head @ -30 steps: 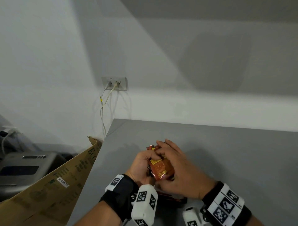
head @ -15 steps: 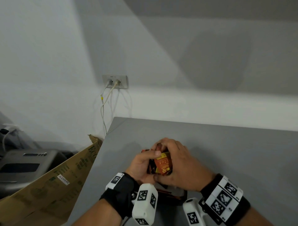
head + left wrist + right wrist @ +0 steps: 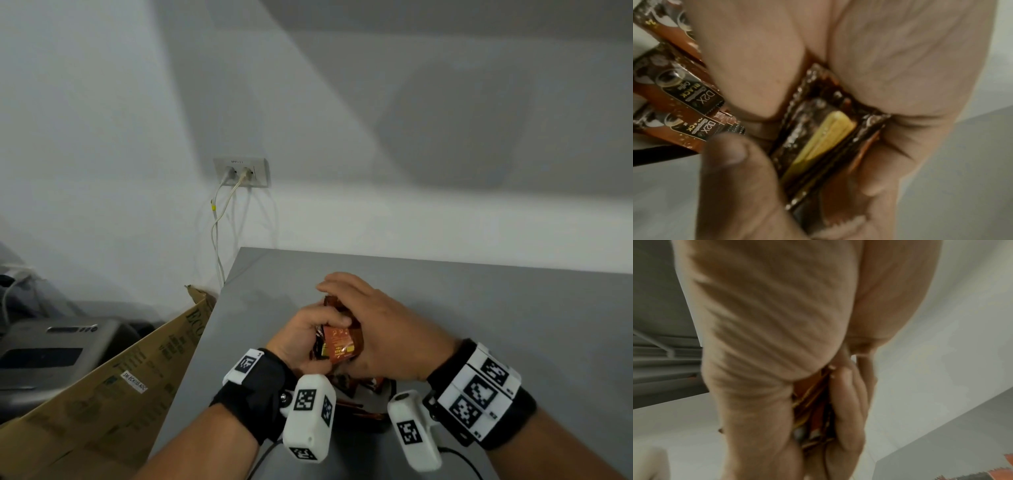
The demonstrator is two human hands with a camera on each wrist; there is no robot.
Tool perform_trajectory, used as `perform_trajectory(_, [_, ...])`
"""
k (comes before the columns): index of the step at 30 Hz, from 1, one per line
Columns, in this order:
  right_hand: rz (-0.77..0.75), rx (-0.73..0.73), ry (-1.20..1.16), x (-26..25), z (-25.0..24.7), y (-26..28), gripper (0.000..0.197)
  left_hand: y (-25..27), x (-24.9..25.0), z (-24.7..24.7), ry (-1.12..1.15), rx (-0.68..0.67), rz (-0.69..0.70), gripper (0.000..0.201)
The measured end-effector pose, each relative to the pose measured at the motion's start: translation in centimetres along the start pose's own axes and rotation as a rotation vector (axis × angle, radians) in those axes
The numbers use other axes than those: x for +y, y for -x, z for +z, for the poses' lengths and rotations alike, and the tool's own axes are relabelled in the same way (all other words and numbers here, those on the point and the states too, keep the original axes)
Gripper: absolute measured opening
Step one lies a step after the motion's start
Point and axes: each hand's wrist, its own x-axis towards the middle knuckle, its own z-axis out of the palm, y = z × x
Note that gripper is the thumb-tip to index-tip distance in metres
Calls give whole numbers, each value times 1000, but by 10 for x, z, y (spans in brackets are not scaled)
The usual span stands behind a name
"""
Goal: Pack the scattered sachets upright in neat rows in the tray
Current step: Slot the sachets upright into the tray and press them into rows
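Note:
Both hands hold a small stack of orange-brown coffee sachets (image 3: 340, 344) above the grey table (image 3: 479, 308). My left hand (image 3: 305, 337) grips the stack from the left, thumb across its front. My right hand (image 3: 373, 329) wraps over it from the right and top. In the left wrist view the stack of sachets (image 3: 818, 142) shows edge-on between thumb and fingers, with more loose sachets (image 3: 680, 91) lying behind on the left. The right wrist view shows sachet edges (image 3: 813, 410) squeezed between palm and fingers. More sachets (image 3: 349, 383) lie under the hands. I see no tray.
A cardboard box (image 3: 113, 383) leans against the table's left edge. A grey machine (image 3: 51, 349) sits beyond it on the floor. A wall socket (image 3: 241, 171) with two cables hangs above the table's far left corner. The table's right side is bare grey surface.
The two hands have turned and squeezed the stack of sachets together; the right hand has slid further over its top, and the hands stay in the same spot above the table.

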Motion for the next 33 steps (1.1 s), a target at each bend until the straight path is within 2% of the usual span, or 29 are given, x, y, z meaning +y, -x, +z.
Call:
perform_trajectory(2, [37,-8,-35,2,1,2,104,-1,-1,-1,-22,17,14,39])
perform_trajectory(5, [36,6,-52,1,2,4,95,2,-4,2,0,-10,14,42])
perform_trajectory(9, [108,-22,3,-5,0,8,118,3,-10,0,-1,-48,38,69])
perform_trajectory(10, [129,-17,13,-5,0,8,115,2,-12,-2,16,-69,43,73])
perform_trajectory(12, [101,11,12,-3,1,7,92,1,-14,-3,29,-57,43,77])
perform_trajectory(14, [72,22,22,-2,5,5,77,1,-14,-3,40,-51,3,64])
perform_trajectory(16, [90,4,37,0,9,6,85,2,-12,-1,20,-48,-39,48])
perform_trajectory(18, [118,-4,-61,2,11,8,105,1,-9,-2,-1,22,-18,53])
perform_trajectory(19, [144,16,-165,3,10,10,109,1,-8,-3,16,43,8,57])
perform_trajectory(20, [163,60,-276,6,8,12,103,1,-6,-3,36,52,35,59])
perform_trajectory(23, [205,210,-474,14,7,17,64,2,-4,-5,30,57,96,63])
perform_trajectory(26, [250,280,-553,21,11,17,53,-1,-6,-5,12,93,105,66])
perform_trajectory(30, [286,518,-578,24,12,17,26,-3,-5,-5,140,134,66,49])
perform_trajectory(33, [271,624,-620,29,10,21,35,-4,-3,-12,192,172,48,52])
